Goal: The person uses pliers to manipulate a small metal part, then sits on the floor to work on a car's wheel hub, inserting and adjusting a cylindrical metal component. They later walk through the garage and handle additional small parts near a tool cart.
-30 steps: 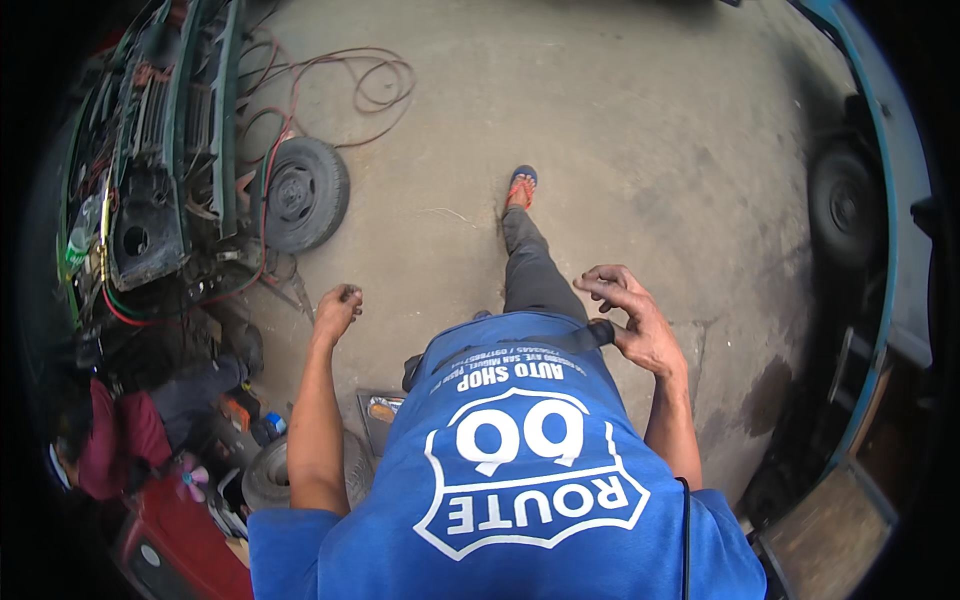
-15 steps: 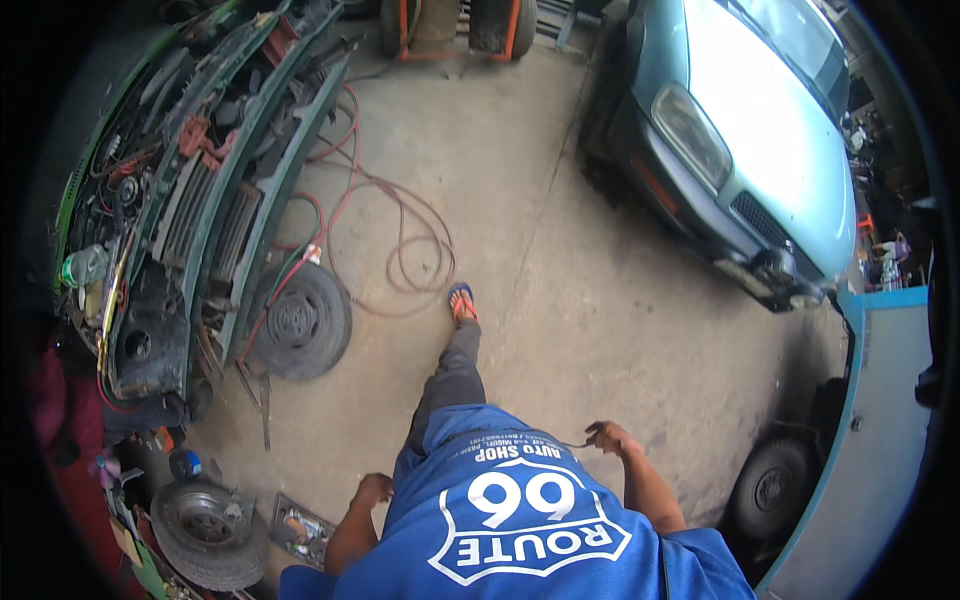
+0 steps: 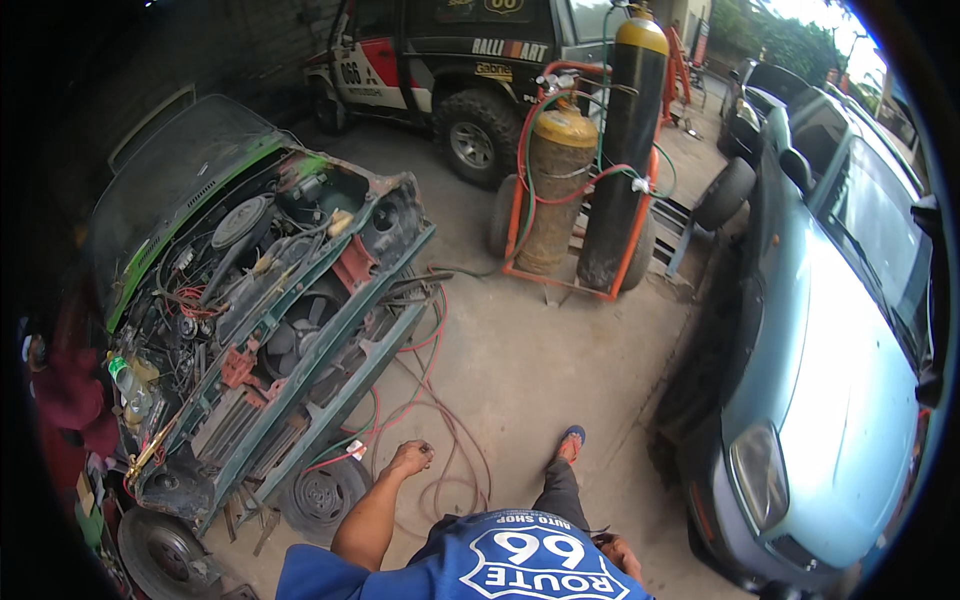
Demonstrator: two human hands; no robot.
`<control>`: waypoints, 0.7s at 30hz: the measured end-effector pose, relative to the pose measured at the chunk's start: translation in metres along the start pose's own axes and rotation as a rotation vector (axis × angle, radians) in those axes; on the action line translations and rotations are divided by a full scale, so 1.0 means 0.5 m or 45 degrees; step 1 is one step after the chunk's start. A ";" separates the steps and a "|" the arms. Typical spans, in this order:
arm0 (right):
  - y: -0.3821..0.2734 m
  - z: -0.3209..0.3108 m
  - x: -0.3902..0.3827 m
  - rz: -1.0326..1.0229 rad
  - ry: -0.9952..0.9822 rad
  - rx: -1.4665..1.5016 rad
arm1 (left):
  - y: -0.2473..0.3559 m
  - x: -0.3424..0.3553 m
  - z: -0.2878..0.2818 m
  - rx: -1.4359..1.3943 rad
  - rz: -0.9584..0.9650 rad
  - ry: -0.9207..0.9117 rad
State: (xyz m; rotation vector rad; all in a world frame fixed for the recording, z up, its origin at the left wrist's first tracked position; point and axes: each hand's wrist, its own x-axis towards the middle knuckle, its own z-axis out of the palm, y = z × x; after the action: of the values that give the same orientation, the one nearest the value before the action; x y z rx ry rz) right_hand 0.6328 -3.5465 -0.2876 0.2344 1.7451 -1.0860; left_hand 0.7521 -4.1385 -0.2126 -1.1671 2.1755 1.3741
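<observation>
My left hand (image 3: 412,458) is stretched forward at lower middle, its fingers curled and no object visible in them. It passes above the floor near the red and green hoses (image 3: 447,408) and a loose wheel (image 3: 325,497). Low by my waist, my right hand (image 3: 620,556) is closed beside the blue shirt (image 3: 530,560). A thin dark thing (image 3: 601,533) shows at its fingers; its kind cannot be made out, and the shirt hides part of the hand. One foot in an orange-strapped sandal (image 3: 571,446) is forward on the concrete.
At left stands a green vehicle with its engine bay (image 3: 270,260) exposed. Two gas cylinders (image 3: 560,190) stand in an orange cart (image 3: 612,292) ahead. A light-blue car (image 3: 800,400) takes up the right side. Behind the cart is a black off-road vehicle (image 3: 440,75). Another wheel (image 3: 165,555) lies lower left.
The view has tilted up, bringing the cylinders and far vehicles into sight. My left hand has swung forward and up; my right hand has drawn back toward my waist.
</observation>
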 end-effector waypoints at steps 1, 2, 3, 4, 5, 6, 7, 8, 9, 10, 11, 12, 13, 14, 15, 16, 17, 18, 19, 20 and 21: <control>-0.054 -0.051 0.066 -0.054 -0.013 -0.054 | 0.056 0.062 -0.013 -0.037 0.055 0.069; -0.101 -0.105 0.109 -0.082 -0.025 -0.108 | 0.098 0.099 -0.006 -0.107 0.028 0.084; -0.181 -0.167 0.176 -0.022 -0.060 -0.089 | 0.149 0.149 -0.009 -0.173 0.007 0.113; -0.257 -0.222 0.234 0.057 -0.098 -0.059 | 0.182 0.180 -0.018 -0.223 -0.034 0.130; -0.333 -0.282 0.283 0.136 -0.124 -0.036 | 0.207 0.197 -0.015 -0.123 -0.049 0.077; -0.440 -0.335 0.362 0.061 -0.192 -0.107 | 0.234 0.221 -0.010 -0.031 -0.057 0.030; -0.528 -0.373 0.426 0.041 -0.197 -0.260 | 0.255 0.247 -0.004 0.040 -0.136 -0.046; -0.617 -0.412 0.489 -0.100 -0.178 -0.421 | 0.263 0.262 0.009 -0.003 -0.183 -0.061; -0.729 -0.450 0.572 -0.208 -0.126 -0.717 | 0.268 0.279 0.026 -0.065 -0.270 -0.088; -0.836 -0.474 0.651 -0.446 -0.132 -0.863 | 0.268 0.302 0.043 -0.242 -0.369 -0.073; -0.949 -0.486 0.733 -0.510 -0.036 -1.254 | 0.261 0.317 0.061 -0.399 -0.445 -0.057; -1.055 -0.475 0.812 -0.596 -0.067 -1.419 | 0.253 0.342 0.077 -0.429 -0.558 -0.103; -1.162 -0.469 0.874 -0.598 -0.072 -1.669 | 0.242 0.366 0.090 -0.196 -0.519 -0.246; -1.258 -0.458 0.915 -0.554 -0.039 -1.437 | 0.236 0.389 0.106 -0.244 -0.580 -0.283; -1.363 -0.430 0.956 -0.444 0.030 -1.286 | 0.235 0.416 0.116 -0.330 -0.651 -0.298; -1.453 -0.391 0.985 -0.552 -0.061 -1.180 | 0.237 0.441 0.121 -0.405 -0.714 -0.308; -1.539 -0.353 0.995 -0.629 -0.091 -1.126 | 0.251 0.473 0.115 -0.473 -0.748 -0.299; -1.642 -0.300 1.019 -0.565 -0.077 -1.073 | 0.273 0.521 0.097 -0.539 -0.753 -0.266; -1.682 -0.261 0.998 -0.484 -0.082 -1.072 | 0.302 0.546 0.091 -0.613 -0.772 -0.242; -1.746 -0.212 0.998 -0.378 -0.261 -0.876 | 0.333 0.590 0.062 -0.681 -0.770 -0.198; -1.807 -0.157 1.006 -0.367 -0.224 -1.073 | 0.370 0.632 0.029 -0.742 -0.768 -0.151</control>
State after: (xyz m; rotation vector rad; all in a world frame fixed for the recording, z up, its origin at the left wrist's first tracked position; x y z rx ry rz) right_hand -0.1935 -4.1669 -0.1979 -0.6286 1.9501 -0.4598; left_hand 0.4122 -4.2362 -0.3077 -1.6973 1.1903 1.7502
